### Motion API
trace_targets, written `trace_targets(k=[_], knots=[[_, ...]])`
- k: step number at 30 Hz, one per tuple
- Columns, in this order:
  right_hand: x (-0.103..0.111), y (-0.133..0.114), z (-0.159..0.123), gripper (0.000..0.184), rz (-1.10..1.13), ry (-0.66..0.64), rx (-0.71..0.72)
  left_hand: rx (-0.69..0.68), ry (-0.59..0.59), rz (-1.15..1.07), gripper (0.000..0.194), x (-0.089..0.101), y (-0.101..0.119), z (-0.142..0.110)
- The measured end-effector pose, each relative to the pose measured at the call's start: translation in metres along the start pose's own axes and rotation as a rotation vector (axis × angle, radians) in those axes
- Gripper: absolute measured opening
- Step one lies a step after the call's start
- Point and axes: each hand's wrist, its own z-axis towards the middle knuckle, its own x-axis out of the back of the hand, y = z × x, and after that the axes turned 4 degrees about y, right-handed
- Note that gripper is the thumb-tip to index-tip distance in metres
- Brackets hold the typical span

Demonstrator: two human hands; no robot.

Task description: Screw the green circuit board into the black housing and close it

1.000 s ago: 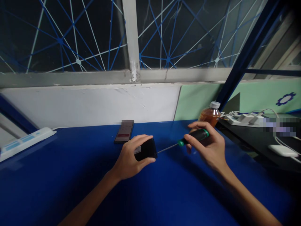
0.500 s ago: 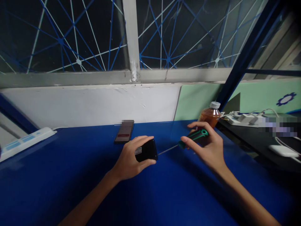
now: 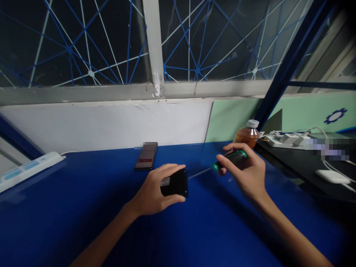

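Blue surface (image 3: 167, 237), dark window (image 3: 111, 40) beyond. Left hand (image 3: 154, 193) pinches a black box (image 3: 176, 184), mid-surface, by its near and far edges. Right hand (image 3: 249, 168) pinches the handle of a screwdriver (image 3: 236, 158); shaft points left at the box's right end, tip contact unclear. Outward: phone (image 3: 146, 155) far left of the box, bottle (image 3: 247, 137) beyond the right hand. Risk, judged: slanted pressure could skid the tip into the left hand; a slack left grip could let the box twist.
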Motion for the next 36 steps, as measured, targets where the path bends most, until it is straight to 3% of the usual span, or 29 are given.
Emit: trace_targets(k=[4,24,36], knots=[[-0.0011,0.0051,0.0036,0.024,0.020,0.082,0.013,-0.017,-0.023,-0.024,0.067,0.0006,0.0038,0.0000],[-0.0022,0.0060,0.0024,0.025,-0.013,0.070,0.032,-0.012,-0.005,-0.014,0.066,0.0014,0.0033,-0.0001],[-0.0028,0.0108,0.0041,0.024,0.014,0.052,-0.036,0.010,-0.028,0.010,0.067,0.0008,0.0025,-0.0009]])
